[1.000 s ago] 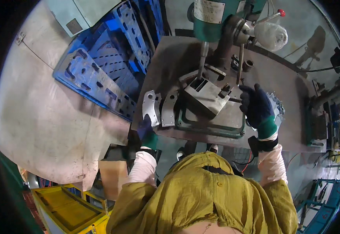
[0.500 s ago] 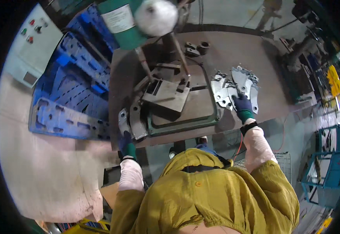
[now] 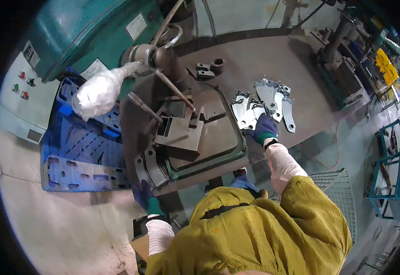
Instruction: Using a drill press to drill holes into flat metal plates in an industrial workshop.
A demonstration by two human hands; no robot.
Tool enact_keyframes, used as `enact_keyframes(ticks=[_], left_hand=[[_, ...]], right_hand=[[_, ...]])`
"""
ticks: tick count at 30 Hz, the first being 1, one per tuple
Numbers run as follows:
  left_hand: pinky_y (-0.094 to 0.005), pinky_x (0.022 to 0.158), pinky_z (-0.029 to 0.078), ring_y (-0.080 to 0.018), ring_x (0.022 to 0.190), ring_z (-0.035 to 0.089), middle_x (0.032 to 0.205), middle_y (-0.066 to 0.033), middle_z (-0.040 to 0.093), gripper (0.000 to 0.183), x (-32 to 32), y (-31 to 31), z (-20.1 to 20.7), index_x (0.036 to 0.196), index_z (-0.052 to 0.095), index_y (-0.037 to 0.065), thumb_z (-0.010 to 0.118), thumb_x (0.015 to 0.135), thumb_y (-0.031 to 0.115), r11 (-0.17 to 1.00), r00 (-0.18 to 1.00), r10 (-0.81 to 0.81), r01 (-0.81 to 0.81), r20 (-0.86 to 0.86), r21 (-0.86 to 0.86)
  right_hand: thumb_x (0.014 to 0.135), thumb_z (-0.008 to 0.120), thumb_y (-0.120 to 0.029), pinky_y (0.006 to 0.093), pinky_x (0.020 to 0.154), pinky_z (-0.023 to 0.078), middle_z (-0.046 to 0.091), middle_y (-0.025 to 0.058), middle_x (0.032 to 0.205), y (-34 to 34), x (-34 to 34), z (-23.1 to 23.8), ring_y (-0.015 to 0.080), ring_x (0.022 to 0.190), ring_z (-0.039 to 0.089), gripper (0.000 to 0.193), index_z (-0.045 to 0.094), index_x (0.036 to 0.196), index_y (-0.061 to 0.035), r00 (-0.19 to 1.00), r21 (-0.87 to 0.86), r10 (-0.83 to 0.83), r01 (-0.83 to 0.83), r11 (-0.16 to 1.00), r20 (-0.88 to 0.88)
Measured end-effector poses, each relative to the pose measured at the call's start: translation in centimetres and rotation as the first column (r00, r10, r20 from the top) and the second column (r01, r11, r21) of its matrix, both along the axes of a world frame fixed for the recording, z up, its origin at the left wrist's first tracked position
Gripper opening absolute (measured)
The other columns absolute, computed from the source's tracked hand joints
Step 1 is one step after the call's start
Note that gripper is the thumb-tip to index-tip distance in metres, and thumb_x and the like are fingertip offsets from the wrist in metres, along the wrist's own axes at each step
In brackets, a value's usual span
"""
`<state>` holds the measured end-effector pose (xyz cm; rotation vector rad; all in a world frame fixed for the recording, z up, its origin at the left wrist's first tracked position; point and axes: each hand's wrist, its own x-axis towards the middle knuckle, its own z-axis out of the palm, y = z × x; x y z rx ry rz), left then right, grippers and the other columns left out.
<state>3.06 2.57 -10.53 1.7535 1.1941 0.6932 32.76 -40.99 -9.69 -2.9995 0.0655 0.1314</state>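
Brown metal worktop (image 3: 301,64), grey box-shaped steel fixture (image 3: 181,134), flat silver plates (image 3: 269,94) right of fixture, blue-gloved right hand (image 3: 264,127) against them, curved grey plates (image 3: 152,167) left of fixture, blue-gloved left hand (image 3: 142,196) beside them, both grips indeterminable, blue plastic pallet (image 3: 87,173) farther left

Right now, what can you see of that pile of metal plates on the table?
The pile of metal plates is a loose, overlapping spread of flat, silvery pieces, some curved-edged with round holes; their far ends look jagged. It lies on the brownish tabletop, right of the green-rimmed machine base. The right grip, gloved in dark blue, reaches over its near edge, apparently touching it.
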Motion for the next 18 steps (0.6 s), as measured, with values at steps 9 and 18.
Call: enact_keyframes(ticks=[9, 18], left_hand=[[-0.0323, 0.105, 0.042, -0.0217, 0.121, 0.056, 0.134, -0.0125, 0.058, 0.043, -1.5, 0.2, -1.6, 0.130, 0.058, 0.000, 0.063, 0.093, 0.021, 0.999, 0.996, -0.050, 0.049, 0.077, 0.012], [-0.0313, 0.103, 0.044, -0.0176, 0.119, 0.057, 0.128, -0.0057, 0.063, 0.031, 2.2, 2.7, -2.8, 0.125, 0.064, 0.010, 0.055, 0.098, 0.024, 0.936, 0.926, -0.341, 0.320, 0.163, 0.146]], right_hand=[[0.088, 0.057, -0.030, 0.0510, 0.077, 0.052, 0.068, 0.0204, 0.096, -3.3, 0.4, -2.5, 0.0389, 0.090, 0.066, 0.040, 0.052, 0.118, -0.0047, 0.955, 0.086, 0.264, -0.276, 0.957, 0.133], [0.089, 0.054, -0.023, 0.0508, 0.072, 0.053, 0.068, 0.0212, 0.097, -2.6, 0.3, -0.7, 0.0362, 0.092, 0.067, 0.042, 0.049, 0.124, -0.0015, 0.995, 0.093, 0.104, -0.105, 0.990, 0.013]])
